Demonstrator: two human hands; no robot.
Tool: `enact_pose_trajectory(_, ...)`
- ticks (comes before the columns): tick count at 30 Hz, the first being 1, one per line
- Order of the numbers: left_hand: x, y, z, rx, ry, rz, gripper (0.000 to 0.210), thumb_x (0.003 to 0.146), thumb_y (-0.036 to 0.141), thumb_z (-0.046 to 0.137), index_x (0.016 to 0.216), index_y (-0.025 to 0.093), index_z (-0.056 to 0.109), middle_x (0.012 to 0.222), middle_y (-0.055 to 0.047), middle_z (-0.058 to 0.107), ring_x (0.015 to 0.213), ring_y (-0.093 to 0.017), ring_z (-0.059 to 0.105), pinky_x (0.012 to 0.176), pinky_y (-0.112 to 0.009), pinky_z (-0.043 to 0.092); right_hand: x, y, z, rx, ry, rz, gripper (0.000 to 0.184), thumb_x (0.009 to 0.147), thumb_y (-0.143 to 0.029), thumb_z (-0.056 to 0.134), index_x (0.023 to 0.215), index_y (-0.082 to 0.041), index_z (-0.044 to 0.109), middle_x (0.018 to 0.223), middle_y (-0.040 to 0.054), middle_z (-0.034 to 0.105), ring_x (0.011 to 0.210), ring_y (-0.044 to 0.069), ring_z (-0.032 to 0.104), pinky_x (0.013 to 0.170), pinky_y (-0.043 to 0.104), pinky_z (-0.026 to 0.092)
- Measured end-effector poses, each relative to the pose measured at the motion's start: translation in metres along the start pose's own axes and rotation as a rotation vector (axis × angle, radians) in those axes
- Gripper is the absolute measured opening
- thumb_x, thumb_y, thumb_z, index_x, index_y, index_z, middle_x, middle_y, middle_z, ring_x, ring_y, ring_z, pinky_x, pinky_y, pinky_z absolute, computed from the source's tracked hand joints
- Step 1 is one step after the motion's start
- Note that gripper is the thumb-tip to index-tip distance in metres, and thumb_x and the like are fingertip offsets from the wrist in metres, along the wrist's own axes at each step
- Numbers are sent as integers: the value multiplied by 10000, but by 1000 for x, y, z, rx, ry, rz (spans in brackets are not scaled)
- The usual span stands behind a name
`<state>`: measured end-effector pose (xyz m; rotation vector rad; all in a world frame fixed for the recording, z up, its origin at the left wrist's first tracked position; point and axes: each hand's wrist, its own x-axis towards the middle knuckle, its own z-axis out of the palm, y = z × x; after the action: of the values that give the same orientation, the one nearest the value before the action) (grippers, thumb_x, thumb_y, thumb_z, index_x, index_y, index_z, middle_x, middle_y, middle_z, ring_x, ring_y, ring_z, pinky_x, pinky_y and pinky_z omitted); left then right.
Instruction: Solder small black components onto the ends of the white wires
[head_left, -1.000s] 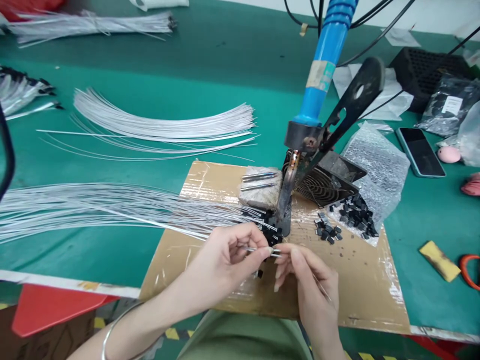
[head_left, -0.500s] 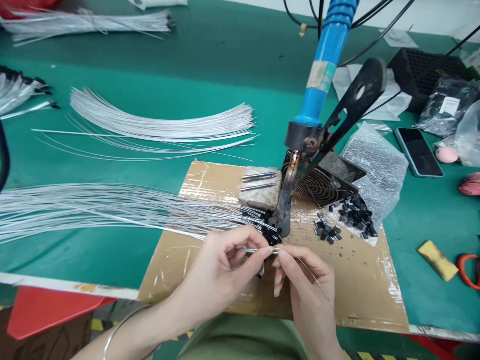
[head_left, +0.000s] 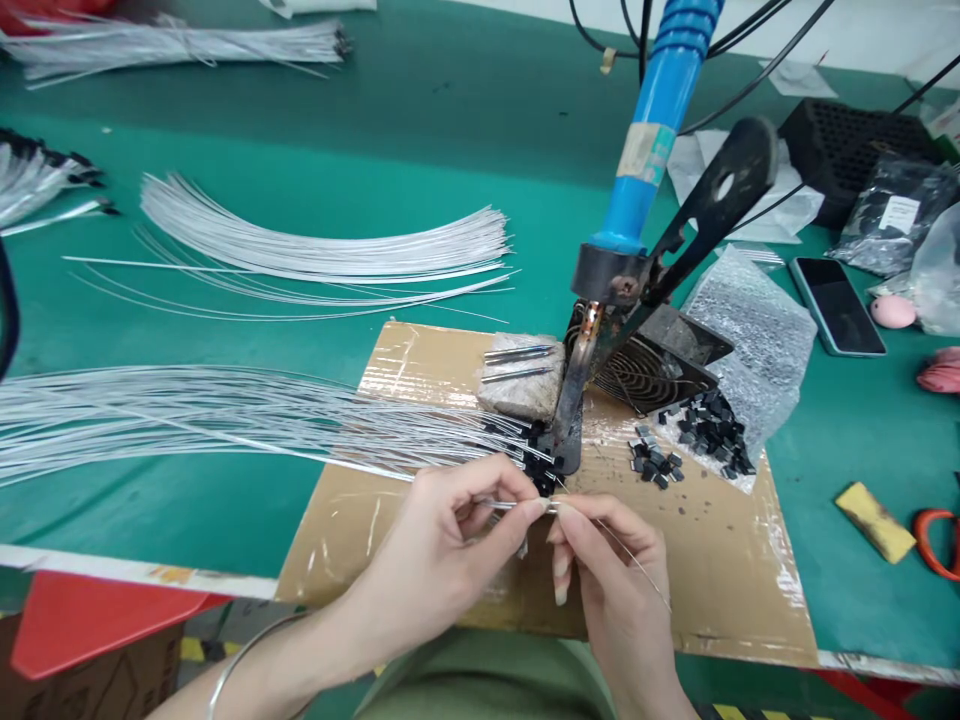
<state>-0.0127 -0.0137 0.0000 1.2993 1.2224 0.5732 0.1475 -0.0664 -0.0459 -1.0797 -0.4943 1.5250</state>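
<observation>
My left hand [head_left: 450,560] is closed, thumb and forefinger pinching a thin white wire [head_left: 498,505]. Just to its right, my right hand [head_left: 619,575] is pinched too, its fingertips almost touching those of the left. A thin silvery wire [head_left: 637,566] runs out of the right fingers and curves down over the hand. What exactly lies between the fingertips is too small to make out. Behind the hands, the bent tip of a blue-handled soldering iron [head_left: 574,390] points down in its stand. Wire ends with black pieces [head_left: 541,468] lie beside that tip.
Loose white wires [head_left: 225,410] stretch left from the cardboard sheet [head_left: 720,590]. Another white wire bundle [head_left: 330,245] lies behind. Small black parts [head_left: 716,435] spill from a bubble-wrap bag [head_left: 765,340] at right. Beyond are a phone [head_left: 838,305], a yellow sponge [head_left: 876,522] and orange-handled scissors [head_left: 930,540].
Both hands have shifted only very slightly and keep their pinches. The other things lie as before.
</observation>
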Motion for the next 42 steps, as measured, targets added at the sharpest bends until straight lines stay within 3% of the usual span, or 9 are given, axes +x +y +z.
enact_pose_trajectory(10, -2, -1, -2, 28, -17, 58, 248, 969, 310, 630, 790, 158, 711, 682, -18, 656, 615, -137, 515, 548, -239, 395, 1, -7, -3, -35, -25, 52, 178, 861, -404, 914, 838, -229, 895, 661, 21, 765, 465, 97, 622, 417, 175, 560)
enact_pose_trajectory(16, -2, -2, -1, 68, 3, 88, 254, 973, 303, 619, 785, 163, 715, 664, -10, 645, 582, -127, 462, 524, -241, 343, -2, -10, 1, -48, 37, 78, 197, 847, -411, 919, 821, -219, 886, 659, 18, 760, 466, 92, 609, 440, 183, 554)
enact_pose_trajectory(29, -2, 6, -6, 128, -43, 130, 246, 943, 258, 616, 739, 161, 713, 604, 13, 592, 541, -112, 383, 488, -245, 267, 7, -20, -14, -26, -152, 217, 209, 838, -402, 932, 795, -207, 874, 657, 15, 755, 473, 82, 607, 444, 168, 547)
enact_pose_trajectory(37, 0, -2, 0, 23, -3, 69, 230, 947, 294, 629, 788, 154, 717, 683, -23, 664, 593, -130, 487, 533, -240, 365, 5, -12, -11, 58, -142, 192, 183, 864, -405, 916, 895, -227, 892, 708, 15, 765, 502, 78, 615, 459, 155, 553)
enact_pose_trajectory(42, -2, -8, 2, 27, 52, 109, 240, 967, 293, 631, 794, 162, 732, 662, -9, 649, 557, -116, 447, 505, -240, 322, 5, -9, -8, 68, -80, 187, 203, 844, -409, 928, 860, -212, 881, 678, 11, 750, 478, 79, 602, 434, 159, 532)
